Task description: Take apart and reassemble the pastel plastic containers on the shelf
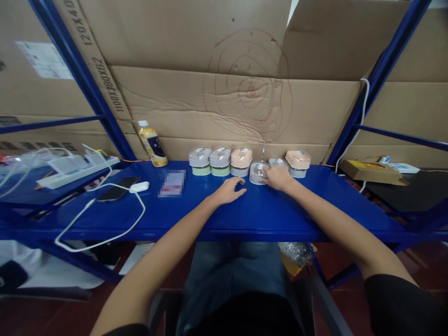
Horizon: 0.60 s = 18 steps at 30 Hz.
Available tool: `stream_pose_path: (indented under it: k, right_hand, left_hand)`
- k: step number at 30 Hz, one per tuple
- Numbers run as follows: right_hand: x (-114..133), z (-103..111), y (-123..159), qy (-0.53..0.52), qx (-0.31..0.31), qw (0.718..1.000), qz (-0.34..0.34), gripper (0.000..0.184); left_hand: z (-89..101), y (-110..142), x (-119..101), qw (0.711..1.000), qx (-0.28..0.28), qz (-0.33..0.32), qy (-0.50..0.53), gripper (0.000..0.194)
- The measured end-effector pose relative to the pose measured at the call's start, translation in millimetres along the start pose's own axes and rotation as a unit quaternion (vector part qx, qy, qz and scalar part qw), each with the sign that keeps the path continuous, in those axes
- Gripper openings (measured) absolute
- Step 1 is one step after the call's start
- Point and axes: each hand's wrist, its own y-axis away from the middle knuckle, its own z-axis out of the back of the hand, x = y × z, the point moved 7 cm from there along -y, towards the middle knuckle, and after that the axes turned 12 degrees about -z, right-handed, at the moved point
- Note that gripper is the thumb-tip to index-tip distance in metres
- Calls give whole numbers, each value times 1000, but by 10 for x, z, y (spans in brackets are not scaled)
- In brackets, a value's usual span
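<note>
My right hand (279, 178) has its curled fingers on the right side of a small grey oval box (257, 173) with a clear top, standing on the blue shelf. Partly behind that hand is another grey box (277, 162). To the left, my left hand (230, 191) hovers over or rests on the shelf, thumb and fingers apart, holding nothing. It is just in front of a stack with a peach box (241, 156) over a grey one. Two grey-over-green stacks, a left one (200, 158) and a right one (220, 158), stand farther left. Another peach-over-grey stack (298, 159) is at right.
A yellow drink bottle (154, 144) stands against the cardboard backing (168, 93). Left on the blue shelf (196, 214) lie a blurred packet (172, 183), a dark phone (118, 189) and a white cable (101, 245) hanging over the front edge. Blue posts rise at both sides.
</note>
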Motion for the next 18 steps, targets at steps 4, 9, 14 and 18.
stream_pose_path:
  k: [4, 9, 14, 18]
  right_hand:
    - [85, 25, -266, -8, -7, 999, -36, 38]
    - [378, 266, -380, -57, -83, 993, -58, 43]
    - [750, 418, -565, -132, -106, 978, -124, 75]
    - [900, 356, -749, -131, -67, 978, -149, 94]
  left_hand:
    - [13, -9, -28, 1000, 1, 0, 1, 32]
    - [21, -19, -50, 1000, -5, 1, 1, 28]
    - [22, -28, -53, 1000, -3, -1, -12, 28]
    - [22, -30, -54, 1000, 6, 1, -23, 28]
